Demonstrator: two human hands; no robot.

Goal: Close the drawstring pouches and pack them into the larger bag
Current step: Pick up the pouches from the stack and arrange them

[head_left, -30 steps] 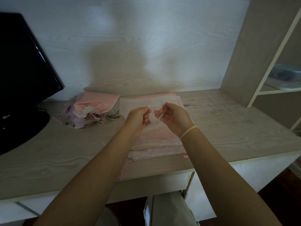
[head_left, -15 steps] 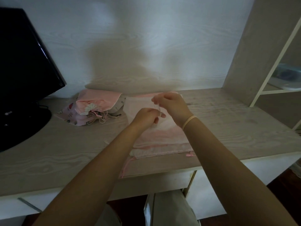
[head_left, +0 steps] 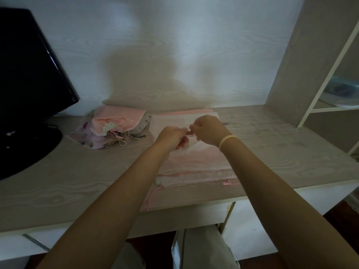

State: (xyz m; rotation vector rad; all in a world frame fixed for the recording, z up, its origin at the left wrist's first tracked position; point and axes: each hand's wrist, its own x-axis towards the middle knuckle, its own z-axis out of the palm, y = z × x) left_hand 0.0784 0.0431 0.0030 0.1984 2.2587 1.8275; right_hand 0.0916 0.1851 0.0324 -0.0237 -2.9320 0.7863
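Note:
A flat stack of pale pink drawstring bags (head_left: 194,162) lies in the middle of the desk, with pink cords trailing off its near corners. Above it my left hand (head_left: 172,138) and my right hand (head_left: 207,131) meet, fingers curled, pinching a thin cord and a small piece of whitish-pink fabric between them. What they hold is mostly hidden by the fingers. A heap of small pouches (head_left: 114,129), pink and patterned, with loose cords, sits at the back left of the stack.
A black monitor (head_left: 29,78) on its stand fills the left side of the desk (head_left: 68,181). A shelf unit (head_left: 320,94) rises at the right, with a clear container (head_left: 342,92) on a shelf. The wall is close behind.
My hands were apart, drawing a cord between them. They then came together and moved a little farther back over the stack, and the right hand dropped beside the left.

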